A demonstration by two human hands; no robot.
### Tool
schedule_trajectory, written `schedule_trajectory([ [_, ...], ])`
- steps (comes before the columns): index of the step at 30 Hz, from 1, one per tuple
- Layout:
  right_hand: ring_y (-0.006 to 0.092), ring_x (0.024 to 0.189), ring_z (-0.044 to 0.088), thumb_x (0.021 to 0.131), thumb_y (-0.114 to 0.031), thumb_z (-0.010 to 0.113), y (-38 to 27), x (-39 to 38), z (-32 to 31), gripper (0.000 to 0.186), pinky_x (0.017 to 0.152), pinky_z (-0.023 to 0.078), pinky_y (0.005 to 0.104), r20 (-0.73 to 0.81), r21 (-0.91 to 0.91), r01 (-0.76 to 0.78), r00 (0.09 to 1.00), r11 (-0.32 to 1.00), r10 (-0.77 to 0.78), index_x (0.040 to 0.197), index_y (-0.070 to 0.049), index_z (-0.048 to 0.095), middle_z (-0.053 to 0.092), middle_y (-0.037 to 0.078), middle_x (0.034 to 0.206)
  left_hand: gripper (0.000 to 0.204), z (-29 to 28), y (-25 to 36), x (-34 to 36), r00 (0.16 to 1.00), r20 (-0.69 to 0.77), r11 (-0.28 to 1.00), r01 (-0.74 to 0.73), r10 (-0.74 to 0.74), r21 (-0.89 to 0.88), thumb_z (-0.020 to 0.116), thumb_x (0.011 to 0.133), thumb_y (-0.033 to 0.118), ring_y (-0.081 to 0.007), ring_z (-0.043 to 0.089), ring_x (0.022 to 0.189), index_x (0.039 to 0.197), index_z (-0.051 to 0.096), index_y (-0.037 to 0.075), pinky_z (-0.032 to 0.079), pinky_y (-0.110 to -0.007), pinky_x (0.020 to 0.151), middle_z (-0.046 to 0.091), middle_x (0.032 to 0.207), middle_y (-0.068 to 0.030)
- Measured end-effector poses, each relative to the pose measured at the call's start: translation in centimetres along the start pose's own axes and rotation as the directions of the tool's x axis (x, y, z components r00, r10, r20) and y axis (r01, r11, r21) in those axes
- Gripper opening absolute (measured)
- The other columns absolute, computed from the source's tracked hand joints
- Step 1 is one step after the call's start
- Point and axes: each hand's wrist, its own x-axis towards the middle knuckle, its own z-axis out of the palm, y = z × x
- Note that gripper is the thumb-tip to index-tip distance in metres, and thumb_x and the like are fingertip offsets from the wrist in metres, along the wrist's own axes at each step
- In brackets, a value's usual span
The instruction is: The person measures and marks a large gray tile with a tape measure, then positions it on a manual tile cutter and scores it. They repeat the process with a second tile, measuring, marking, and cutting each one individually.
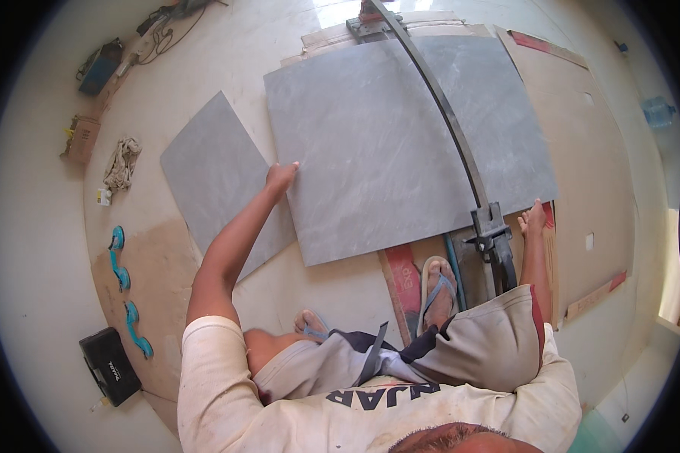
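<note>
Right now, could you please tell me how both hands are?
Left hand: closed on the large tile, left edge.
Right hand: at its near-right corner, grip unclear.

Bright, diffuse light; glare whitens the floor [253,45] at top; fisheye distortion bows the large gray tile [370,143]; corners fade black.

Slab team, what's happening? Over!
Left hand gripping large grey slab by left edge. Right hand at its near right corner. Dark rail running across slab.

Indoor worksite, tile cutter [452,119], gray slabs [363,143]
</note>
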Motion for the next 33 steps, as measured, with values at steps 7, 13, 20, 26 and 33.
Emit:
schedule_trajectory([
  [7, 0.0307, 0.123, 0.054, 0.096, -0.037, 0.053, 1.4, 1.6, 1.4, 0.064, 0.103, 0.044, 0.0441, 0.170, 0.226, 0.054, 0.981, 0.973, -0.094, 0.137, 0.010, 0.042, 0.050, 0.017, 0.140, 0.082, 2.8, 2.0, -1.0, 0.971, -0.240, 0.999, 0.015, -0.007, 0.034, 0.061, 0.086, 0.053, -0.0427, 0.050, 0.127, 0.129, 0.050, -0.016, 0.038, -0.043, 0.107, 0.053, 0.130, -0.0343],
  [13, 0.0338, 0.115, 0.059, 0.096, -0.035, 0.054, 0.7, 0.3, 2.1, 0.060, 0.099, 0.048, 0.0444, 0.124, 0.255, 0.031, 0.990, 0.966, -0.065, 0.133, 0.012, 0.046, 0.056, 0.019, 0.133, 0.082, 5.2, 0.9, -0.5, 0.849, -0.525, 0.997, -0.017, 0.054, 0.075, 0.064, 0.085, 0.055, -0.0427, 0.053, 0.122, 0.124, 0.053, -0.016, 0.040, -0.043, 0.105, 0.056, 0.126, -0.0334],
  [20, 0.0355, 0.118, 0.057, 0.100, -0.031, 0.049, 0.3, 0.7, 2.2, 0.054, 0.101, 0.047, 0.0467, 0.145, 0.357, 0.014, 0.987, 0.934, -0.070, 0.134, 0.011, 0.045, 0.054, 0.020, 0.134, 0.072, 5.5, 2.2, -1.0, 0.884, -0.466, 0.999, -0.022, 0.036, 0.036, 0.066, 0.085, 0.054, -0.0415, 0.059, 0.109, 0.108, 0.059, -0.015, 0.044, -0.044, 0.097, 0.062, 0.112, -0.0320],
  [26, 0.0354, 0.122, 0.054, 0.100, -0.030, 0.046, -0.2, 0.8, 2.6, 0.054, 0.103, 0.046, 0.0470, 0.176, 0.359, 0.002, 0.982, 0.933, -0.069, 0.137, 0.010, 0.043, 0.051, 0.020, 0.137, 0.064, 5.6, 1.6, -1.2, 0.866, -0.492, 0.996, -0.064, 0.084, 0.058, 0.066, 0.086, 0.052, -0.0360, 0.059, 0.094, 0.094, 0.058, -0.012, 0.045, -0.043, 0.090, 0.062, 0.098, -0.0268],
  [33, 0.0361, 0.123, 0.053, 0.101, -0.029, 0.044, -1.4, 1.1, 2.9, 0.054, 0.105, 0.043, 0.0484, 0.107, 0.342, 0.051, 0.990, 0.938, -0.092, 0.138, 0.010, 0.042, 0.049, 0.020, 0.140, 0.060, 6.4, 3.0, -1.7, 0.901, -0.430, 0.997, -0.072, 0.052, -0.030, 0.066, 0.086, 0.050, -0.0279, 0.052, 0.083, 0.083, 0.053, -0.008, 0.045, -0.041, 0.082, 0.057, 0.087, -0.0200],
])
